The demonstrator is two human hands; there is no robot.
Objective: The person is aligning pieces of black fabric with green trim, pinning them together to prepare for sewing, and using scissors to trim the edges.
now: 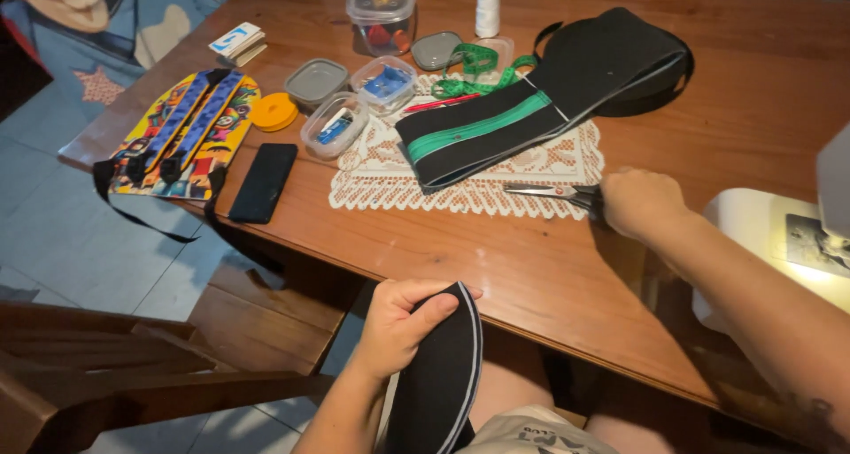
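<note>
Head view only. Scissors (553, 191) lie flat on the table (496, 259), at the front edge of a white lace doily (549, 166); long axis runs roughly left–right, metal blades pointing left, dark handles at the right end. Right hand (639, 202) sits on those handles, fingers curled over them: grip appears closed on the scissors, though the finger loops themselves are hidden under the knuckles. Scissors therefore extend leftward from the grip, tips well clear of the hand.

Left hand (403, 323) is below the table's near edge, over the lap. Its grip is clenched on a black fabric piece (441, 379), thumb on top, fingers wrapped around the curved upper end. Piece is matte, soft-looking, rounded at the top with a thin pale piping along its right edge; long axis runs near vertical in frame, downward toward the knees. Right hand is nearer the scissors; left hand is well apart from them.

On the doily: a larger black fabric panel (540, 100) with a green zip stripe, lying diagonally, lower left to upper right. Green measuring tape (478, 69) coils just behind it. Farther left: small clear plastic boxes (354, 100), a yellow spool (274, 111), a black phone (263, 182), a bright printed fabric piece (186, 135) with blue straps. White sewing machine (788, 233) at the right edge.
</note>
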